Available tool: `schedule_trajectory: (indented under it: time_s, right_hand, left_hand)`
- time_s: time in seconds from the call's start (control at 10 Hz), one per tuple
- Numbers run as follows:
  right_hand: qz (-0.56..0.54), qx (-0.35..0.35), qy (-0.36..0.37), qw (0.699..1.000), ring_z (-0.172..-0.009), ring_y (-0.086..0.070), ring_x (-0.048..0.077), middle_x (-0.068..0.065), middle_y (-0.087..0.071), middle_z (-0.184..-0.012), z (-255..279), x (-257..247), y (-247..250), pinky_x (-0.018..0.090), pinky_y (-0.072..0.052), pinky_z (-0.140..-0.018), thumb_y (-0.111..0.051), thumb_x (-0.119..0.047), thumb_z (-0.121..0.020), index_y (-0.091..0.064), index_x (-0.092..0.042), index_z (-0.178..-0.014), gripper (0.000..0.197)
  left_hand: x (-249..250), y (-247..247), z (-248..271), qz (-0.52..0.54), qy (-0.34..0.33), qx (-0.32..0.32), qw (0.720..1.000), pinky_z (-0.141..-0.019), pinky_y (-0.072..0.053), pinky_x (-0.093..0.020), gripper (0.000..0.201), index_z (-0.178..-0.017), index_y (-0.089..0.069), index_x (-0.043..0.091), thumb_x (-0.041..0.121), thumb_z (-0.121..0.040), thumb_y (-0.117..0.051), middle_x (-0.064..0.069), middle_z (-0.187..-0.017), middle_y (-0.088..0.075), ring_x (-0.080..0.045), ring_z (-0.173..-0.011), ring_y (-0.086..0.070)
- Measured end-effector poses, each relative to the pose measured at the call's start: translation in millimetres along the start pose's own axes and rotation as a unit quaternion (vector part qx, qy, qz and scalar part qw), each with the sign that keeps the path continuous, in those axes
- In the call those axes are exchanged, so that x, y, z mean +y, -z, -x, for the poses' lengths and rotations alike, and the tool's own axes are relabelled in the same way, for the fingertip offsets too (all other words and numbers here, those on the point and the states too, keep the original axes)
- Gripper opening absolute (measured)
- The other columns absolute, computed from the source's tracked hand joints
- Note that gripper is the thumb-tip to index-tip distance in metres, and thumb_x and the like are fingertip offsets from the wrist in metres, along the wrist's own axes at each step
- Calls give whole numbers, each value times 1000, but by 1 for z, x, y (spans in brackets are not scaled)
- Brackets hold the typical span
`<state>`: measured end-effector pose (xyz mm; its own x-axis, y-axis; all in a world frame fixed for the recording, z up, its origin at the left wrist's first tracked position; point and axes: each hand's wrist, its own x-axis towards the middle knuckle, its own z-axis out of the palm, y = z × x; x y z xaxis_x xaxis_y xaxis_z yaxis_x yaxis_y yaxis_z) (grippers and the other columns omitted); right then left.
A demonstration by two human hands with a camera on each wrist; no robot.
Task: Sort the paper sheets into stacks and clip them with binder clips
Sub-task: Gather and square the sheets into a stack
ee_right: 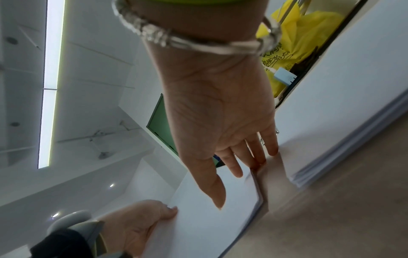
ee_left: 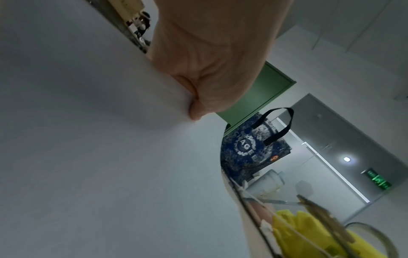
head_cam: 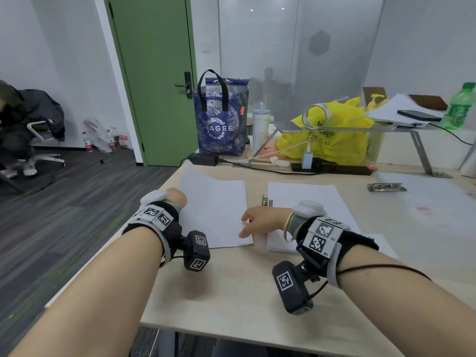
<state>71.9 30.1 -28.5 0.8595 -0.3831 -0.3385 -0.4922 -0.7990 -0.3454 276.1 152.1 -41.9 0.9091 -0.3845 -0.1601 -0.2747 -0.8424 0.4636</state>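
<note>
1. My left hand (head_cam: 177,199) is at the left edge of the left paper stack (head_cam: 216,212); the left wrist view shows my fingers (ee_left: 195,111) curled around that edge, gripping it.
2. My right hand (head_cam: 260,220) sits at the right edge of the same stack, fingers (ee_right: 234,165) straight and spread, tips touching the paper edge, holding nothing.
3. The left stack lies flat on the table (head_cam: 231,292), between my two hands.
4. A second paper stack (head_cam: 309,202) lies just right of it, apart from it, partly under my right wrist.
5. A binder clip (head_cam: 267,201) stands on the table between the two stacks, near my right hand.
6. Blue bag (head_cam: 221,119) and yellow bag (head_cam: 332,130) at the far end of the table.
</note>
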Motion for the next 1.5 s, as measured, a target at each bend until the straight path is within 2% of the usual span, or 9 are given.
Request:
schedule_trajectory:
  time_s: [0.2,0.3,0.4,0.6,0.9,1.2,1.3,1.4,1.5]
  right_hand:
    - [-47,79,-3,996,-133,-42,25,7,-45,-143,6,2,17,30,-35,-105,-56,-40,-89,-35,-8,-143,66]
    - [-105,128,4,986,-99,-54,23,0,-60,-93,11,9,27,23,-44,-70,-52,-28,-94,-56,-9,-114,28]
    - [-177,157,-36,971,-86,-54,22,10,-54,-85,19,15,35,31,-51,-71,-49,-31,-95,-52,-11,-74,29]
    - [-293,164,-38,941,-116,-58,29,15,-58,-126,26,22,48,38,-54,-86,-45,-41,-95,-49,-1,-130,53]
    - [-282,284,-37,916,-111,-61,36,17,-62,-123,44,34,71,46,-55,-84,-49,-24,-94,-52,-2,-127,40]
    - [-222,370,-118,894,-90,-59,31,17,-61,-92,74,122,70,35,-45,-74,-49,-10,-88,-62,1,-88,17]
    - [-228,385,-146,882,-101,-61,40,22,-65,-104,92,153,72,46,-50,-92,-50,-11,-88,-63,5,-100,24]
    - [-231,399,-181,869,-107,-59,39,24,-63,-115,108,180,72,43,-47,-93,-50,-10,-89,-62,5,-110,29]
    - [-232,394,-218,862,-110,-57,39,25,-61,-119,121,205,71,38,-46,-91,-49,-8,-91,-61,6,-111,28]
  left_hand:
    - [27,25,22,64,-41,52,996,-105,-37,-32,39,-137,-45,-8,6,-102,-34,-22,-142,-47,-33,-132,-45]
    - [36,26,30,91,-47,72,992,-106,-36,-34,39,-136,-45,-8,8,-102,-33,-23,-141,-47,-35,-131,-45]
    - [51,26,37,108,-71,85,988,-108,-32,-38,40,-135,-44,-9,9,-102,-32,-25,-141,-46,-39,-131,-44]
    - [75,36,40,207,-64,91,972,-102,-43,-36,41,-130,-51,-10,14,-99,-39,-25,-135,-53,-36,-126,-51]
    - [97,27,68,246,-80,83,962,-100,-44,-37,42,-126,-54,-7,21,-98,-44,-24,-130,-57,-37,-122,-54]
    - [147,-40,107,268,-152,-78,948,-100,-48,-39,60,-127,-56,-3,31,-79,-66,-19,-129,-60,-35,-118,-58]
    - [165,-58,119,195,-195,-136,952,-63,-50,-30,46,-112,-58,-1,35,-83,-62,-15,-99,-66,-27,-83,-62]
    - [180,-73,129,49,-217,-164,961,-63,-40,-26,49,-110,-53,4,49,-98,-36,-9,-89,-60,-21,-73,-53]
    - [189,-95,130,-77,-237,-181,951,-102,-36,-34,70,-137,-45,3,56,-98,-23,-12,-141,-49,-28,-124,-50]
